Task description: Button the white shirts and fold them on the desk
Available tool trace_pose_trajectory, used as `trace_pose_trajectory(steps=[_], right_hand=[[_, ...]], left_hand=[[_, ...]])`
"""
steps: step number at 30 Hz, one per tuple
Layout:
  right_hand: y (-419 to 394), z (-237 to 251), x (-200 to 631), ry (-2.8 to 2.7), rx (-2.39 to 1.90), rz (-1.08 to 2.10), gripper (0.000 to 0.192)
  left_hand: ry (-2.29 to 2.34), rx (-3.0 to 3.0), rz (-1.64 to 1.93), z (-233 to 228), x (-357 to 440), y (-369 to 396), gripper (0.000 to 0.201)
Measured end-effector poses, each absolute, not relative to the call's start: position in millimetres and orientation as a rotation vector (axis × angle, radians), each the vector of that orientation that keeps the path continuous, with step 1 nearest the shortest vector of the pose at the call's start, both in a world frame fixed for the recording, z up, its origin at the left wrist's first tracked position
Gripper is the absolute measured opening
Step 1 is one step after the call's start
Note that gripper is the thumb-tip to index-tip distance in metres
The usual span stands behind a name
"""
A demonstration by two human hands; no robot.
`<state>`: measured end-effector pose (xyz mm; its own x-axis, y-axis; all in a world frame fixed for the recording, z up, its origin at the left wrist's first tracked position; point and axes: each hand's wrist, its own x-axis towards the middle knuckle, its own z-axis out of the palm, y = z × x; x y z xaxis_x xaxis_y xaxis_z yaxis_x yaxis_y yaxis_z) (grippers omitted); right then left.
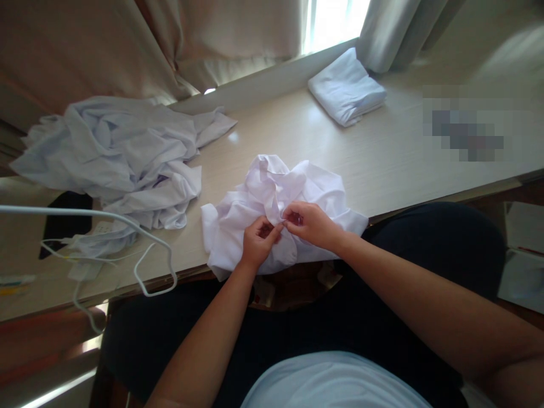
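A white shirt lies crumpled at the front edge of the table, with part of it hanging over. Its collar and button strip face up near the middle. My left hand pinches the strip from the left, thumb and forefinger pressed together. From the right, my right hand grips the same strip, its fingertips meeting those of the left. Whatever small part sits between the fingertips is too small to make out.
A heap of white clothes covers the table's left side. A folded white garment lies near the window. White cables and a power strip are at the left edge, beside a black flat object. Curtains hang behind the table.
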<state>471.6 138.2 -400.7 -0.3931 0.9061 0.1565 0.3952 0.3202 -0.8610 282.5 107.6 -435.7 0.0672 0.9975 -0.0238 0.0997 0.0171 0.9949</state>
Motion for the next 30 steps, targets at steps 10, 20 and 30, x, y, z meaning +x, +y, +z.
trace_pose_trajectory(steps=[10,20,30], right_hand=[[137,-397,472,-1.943,-1.119,1.021,0.006],[138,-395,473,-1.982,-1.195,0.962,0.008],[139,-389,479,-2.054,-1.153,0.950,0.015]], left_hand=[[1.184,1.303,1.093,-437,279,108,0.027],[1.254,1.372,1.100,-443,280,109,0.029],[1.298,1.371,1.103,-445,281,111,0.030]])
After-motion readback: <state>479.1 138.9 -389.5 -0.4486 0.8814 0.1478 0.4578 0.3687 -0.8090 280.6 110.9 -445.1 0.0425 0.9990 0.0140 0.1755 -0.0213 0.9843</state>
